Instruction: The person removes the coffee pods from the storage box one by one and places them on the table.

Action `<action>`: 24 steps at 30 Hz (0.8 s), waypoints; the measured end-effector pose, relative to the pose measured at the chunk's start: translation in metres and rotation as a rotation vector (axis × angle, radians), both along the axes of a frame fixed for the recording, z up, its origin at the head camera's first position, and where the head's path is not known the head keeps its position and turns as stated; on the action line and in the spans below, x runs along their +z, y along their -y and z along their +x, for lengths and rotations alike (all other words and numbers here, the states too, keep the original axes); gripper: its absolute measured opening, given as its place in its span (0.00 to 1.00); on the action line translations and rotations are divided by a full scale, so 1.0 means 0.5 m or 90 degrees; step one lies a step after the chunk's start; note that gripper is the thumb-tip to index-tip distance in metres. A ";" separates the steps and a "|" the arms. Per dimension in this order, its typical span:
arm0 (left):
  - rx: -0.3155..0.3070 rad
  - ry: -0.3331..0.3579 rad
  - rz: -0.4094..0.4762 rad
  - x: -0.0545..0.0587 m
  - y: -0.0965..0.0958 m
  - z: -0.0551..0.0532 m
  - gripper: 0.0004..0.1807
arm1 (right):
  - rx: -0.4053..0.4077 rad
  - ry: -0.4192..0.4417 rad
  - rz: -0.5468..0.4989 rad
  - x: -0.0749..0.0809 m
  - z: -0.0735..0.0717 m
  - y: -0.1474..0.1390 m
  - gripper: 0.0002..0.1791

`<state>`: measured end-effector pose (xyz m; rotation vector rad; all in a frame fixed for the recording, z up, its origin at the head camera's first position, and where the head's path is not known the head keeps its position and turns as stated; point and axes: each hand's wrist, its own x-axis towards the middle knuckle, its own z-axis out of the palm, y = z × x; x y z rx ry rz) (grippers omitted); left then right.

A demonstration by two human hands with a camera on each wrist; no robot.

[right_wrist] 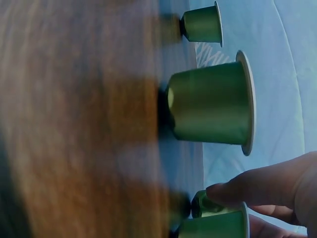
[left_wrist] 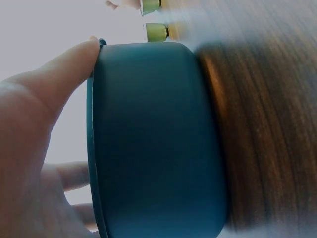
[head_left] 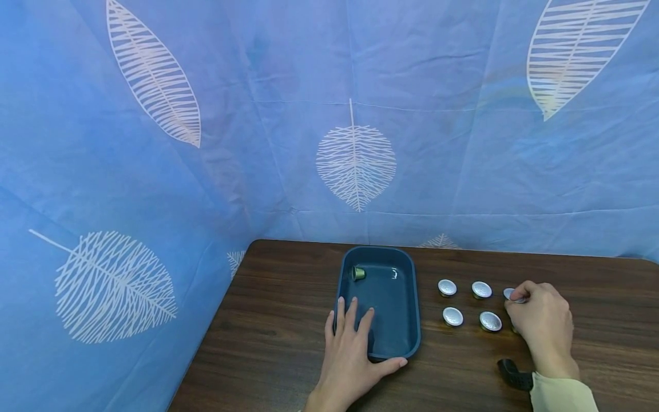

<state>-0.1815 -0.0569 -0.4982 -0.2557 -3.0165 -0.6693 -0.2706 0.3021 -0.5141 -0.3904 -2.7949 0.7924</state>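
Observation:
My right hand [head_left: 543, 320] pinches a green coffee capsule [head_left: 508, 293] with a silver lid, at the right end of the back row. In the right wrist view the thumb lies against that capsule [right_wrist: 204, 206], and the fingertips behind are partly hidden. My left hand [head_left: 350, 360] spreads its fingers over the near left part of a dark blue tray [head_left: 417, 320]. Its thumb touches the tray's near rim, as the left wrist view shows. One green capsule [head_left: 357, 273] lies on its side inside the tray, near the far left corner.
Lids up, other capsules stand on the brown wooden table [head_left: 278, 320]: two in the back row [head_left: 447, 287] and two in the front row [head_left: 453, 316]. Something is partly hidden under the right hand. A blue leaf-print cloth [head_left: 437, 160] hangs behind and at left.

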 end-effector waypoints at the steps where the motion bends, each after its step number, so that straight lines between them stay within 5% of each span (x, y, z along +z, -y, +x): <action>1: 0.000 -0.001 -0.001 0.000 0.000 0.000 0.55 | -0.006 0.019 -0.002 0.002 0.000 -0.001 0.05; 5: -0.001 0.000 0.000 0.002 0.000 0.000 0.54 | -0.023 0.080 -0.005 0.009 -0.001 -0.005 0.08; 13: -0.005 0.003 0.018 0.005 0.003 0.002 0.54 | 0.004 0.086 0.014 0.036 0.011 0.001 0.16; 24: -0.003 0.006 0.022 0.005 0.002 0.003 0.54 | 0.196 0.123 -0.021 0.134 0.047 0.037 0.37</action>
